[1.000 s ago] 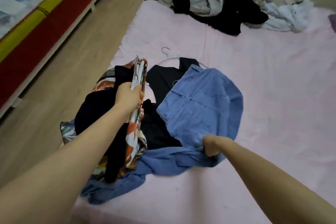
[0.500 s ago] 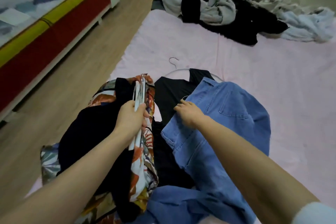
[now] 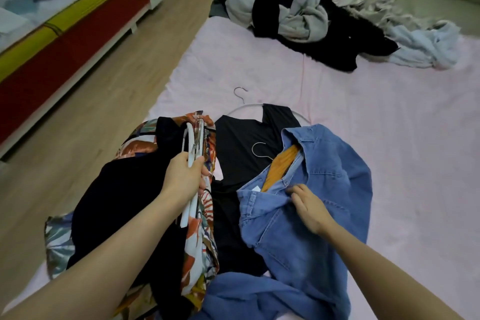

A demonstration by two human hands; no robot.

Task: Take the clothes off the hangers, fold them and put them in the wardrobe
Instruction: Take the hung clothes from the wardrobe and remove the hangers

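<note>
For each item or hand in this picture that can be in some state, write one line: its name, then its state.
Left hand: grips a bunch of white hangers.
Right hand: fingers curled on the blue denim shirt's front edge.
Blue denim shirt: on an orange hanger, front pulled open.
Black sleeveless top: flat on the pink sheet, on a thin metal hanger.
Floral printed garment: bunched, on a hanger.

I see the denim shirt (image 3: 311, 215) lying right of the hangers (image 3: 193, 153), clothes pile (image 3: 311, 23) far behind on the sheet (image 3: 389, 125).

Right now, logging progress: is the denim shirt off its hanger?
No. An orange hanger still sits inside the denim shirt collar, its hook poking out.
</note>
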